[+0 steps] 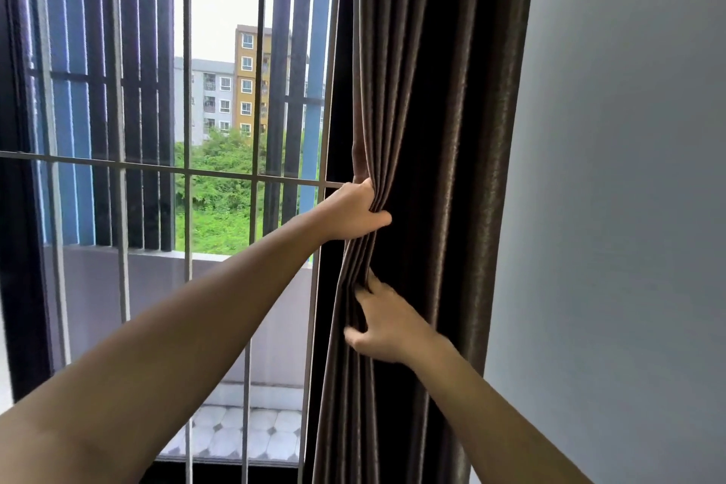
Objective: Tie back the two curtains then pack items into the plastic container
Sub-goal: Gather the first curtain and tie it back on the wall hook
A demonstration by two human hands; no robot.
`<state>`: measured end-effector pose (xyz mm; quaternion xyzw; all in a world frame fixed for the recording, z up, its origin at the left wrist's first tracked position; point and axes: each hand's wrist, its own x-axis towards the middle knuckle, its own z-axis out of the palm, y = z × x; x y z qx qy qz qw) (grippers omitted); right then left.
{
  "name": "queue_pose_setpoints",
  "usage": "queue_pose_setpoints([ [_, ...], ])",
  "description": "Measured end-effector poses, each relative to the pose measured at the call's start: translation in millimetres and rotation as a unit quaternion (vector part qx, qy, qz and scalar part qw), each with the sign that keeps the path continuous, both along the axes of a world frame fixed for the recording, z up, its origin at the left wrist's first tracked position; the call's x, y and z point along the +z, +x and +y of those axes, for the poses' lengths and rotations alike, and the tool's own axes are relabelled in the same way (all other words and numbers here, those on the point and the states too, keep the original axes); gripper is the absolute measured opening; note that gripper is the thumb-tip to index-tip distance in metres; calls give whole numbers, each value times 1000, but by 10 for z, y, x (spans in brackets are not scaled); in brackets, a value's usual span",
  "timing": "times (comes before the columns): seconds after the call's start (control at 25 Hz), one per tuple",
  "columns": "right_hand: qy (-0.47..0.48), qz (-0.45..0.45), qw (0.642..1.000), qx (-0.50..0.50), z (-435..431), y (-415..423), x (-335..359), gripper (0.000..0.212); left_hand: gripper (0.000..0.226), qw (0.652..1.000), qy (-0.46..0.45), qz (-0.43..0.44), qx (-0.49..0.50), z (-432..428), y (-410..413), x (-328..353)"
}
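Observation:
A dark brown curtain (424, 98) hangs gathered in folds at the right side of the window, beside the wall. My left hand (355, 212) grips its bunched folds at mid height, pinching them together at the window-side edge. Below it, my right hand (383, 324) reaches into the folds, with the fingers tucked between the pleats and the thumb spread out to the left. No tie-back, second curtain or plastic container is in view.
A window with grey metal bars (188, 169) fills the left half, with a balcony and tiled floor (235, 436) beyond. A plain grey wall (620, 208) stands to the right of the curtain.

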<state>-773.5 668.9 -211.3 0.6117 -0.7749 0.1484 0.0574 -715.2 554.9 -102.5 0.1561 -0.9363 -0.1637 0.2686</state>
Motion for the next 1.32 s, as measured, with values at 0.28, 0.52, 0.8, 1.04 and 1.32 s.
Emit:
queue_pose_setpoints([
  [0.28,-407,46,907,-102,282,-325,711,40,24,998,13,-16,-53,-22,132,32],
  [0.52,-181,-26,982,-48,129,-439,515,61,39,999,26,-3,-38,150,170,33],
  [0.8,-68,-51,995,47,181,-232,-204,65,48,998,16,-22,-53,59,64,22],
  [1.04,-76,13,997,20,163,-157,-233,56,50,998,26,-14,-61,92,1,18],
  [1.32,-75,62,995,-20,202,6,-263,59,38,1000,19,20,12,134,-142,-66],
])
